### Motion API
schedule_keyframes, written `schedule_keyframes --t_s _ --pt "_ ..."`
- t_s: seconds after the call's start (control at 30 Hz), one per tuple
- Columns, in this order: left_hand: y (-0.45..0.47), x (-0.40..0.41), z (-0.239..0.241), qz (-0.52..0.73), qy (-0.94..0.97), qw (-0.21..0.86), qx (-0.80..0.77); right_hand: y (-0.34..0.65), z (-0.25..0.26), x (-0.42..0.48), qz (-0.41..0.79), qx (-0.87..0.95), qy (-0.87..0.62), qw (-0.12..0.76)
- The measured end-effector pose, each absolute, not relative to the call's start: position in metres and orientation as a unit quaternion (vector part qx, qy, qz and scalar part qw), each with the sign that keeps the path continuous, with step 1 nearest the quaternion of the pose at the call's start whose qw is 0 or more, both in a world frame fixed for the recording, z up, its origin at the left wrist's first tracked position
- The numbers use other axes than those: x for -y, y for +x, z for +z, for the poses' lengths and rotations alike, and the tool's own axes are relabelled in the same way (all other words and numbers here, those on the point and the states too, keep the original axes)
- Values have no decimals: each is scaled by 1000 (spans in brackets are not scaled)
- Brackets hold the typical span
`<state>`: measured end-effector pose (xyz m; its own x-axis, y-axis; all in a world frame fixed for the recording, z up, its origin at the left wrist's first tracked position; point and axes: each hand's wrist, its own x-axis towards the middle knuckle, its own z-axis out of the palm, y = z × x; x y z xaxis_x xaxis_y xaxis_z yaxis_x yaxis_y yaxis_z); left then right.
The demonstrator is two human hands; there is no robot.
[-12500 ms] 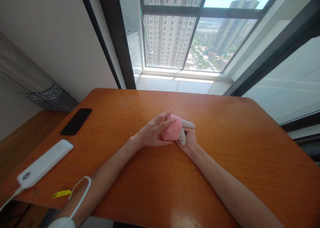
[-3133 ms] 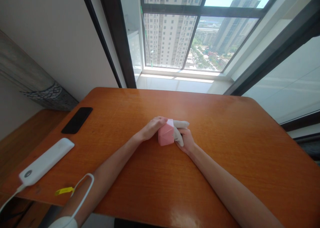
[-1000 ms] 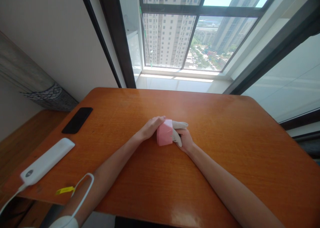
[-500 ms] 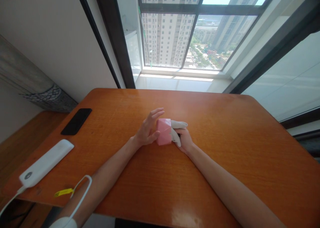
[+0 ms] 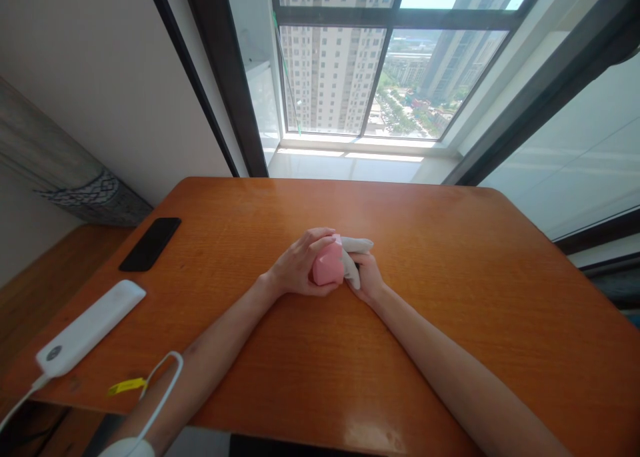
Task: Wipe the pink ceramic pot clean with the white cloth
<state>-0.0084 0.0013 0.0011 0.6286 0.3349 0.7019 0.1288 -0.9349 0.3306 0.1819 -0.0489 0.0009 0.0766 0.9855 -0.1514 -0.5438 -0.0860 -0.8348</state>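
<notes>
A pink faceted block (image 5: pixel 327 265) with two off-white curved prongs (image 5: pixel 356 245) on its right side is held just above the table, near the middle of the view. Around the pink part curl the fingers of my left hand (image 5: pixel 300 263), with the thumb along its near edge. My right hand (image 5: pixel 369 277) grips the object from the right, at the off-white prongs. Its fingertips are partly hidden behind them, and a small dark bit shows between the prongs. What kind of object this is I cannot make out.
The brown wooden table (image 5: pixel 450 297) stands against a window. On its left side lie a black phone (image 5: pixel 150 245) and a white power bank (image 5: pixel 93 327) with a cable. A white cord with a yellow tag (image 5: pixel 127 386) runs by my left forearm.
My left hand, open with fingers raised beside the pink block before, has closed around it. My right hand keeps its hold in nearly the same place.
</notes>
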Motion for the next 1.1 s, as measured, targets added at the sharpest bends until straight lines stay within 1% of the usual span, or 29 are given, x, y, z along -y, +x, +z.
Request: schedule_keyframes --t_s 0.17,0.27,0.33,0.43,0.5,0.8,1.1 --pt "-5 6 9 418 884 137 -158 183 1 48 618 283 -397 616" --pt "-3 8 12 420 875 162 -178 183 1 49 618 285 -395 617" --pt "-2 9 11 421 858 212 -203 183 1 50 621 285 -398 612" --pt "0 11 9 413 814 320 -254 182 1 51 630 283 -404 599" --pt "0 13 8 405 793 360 -277 183 0 52 633 282 -407 596" --pt "2 14 12 384 779 371 -330 182 2 51 627 281 -408 601" --pt "5 17 29 361 733 447 -364 182 1 51 628 286 -409 596"
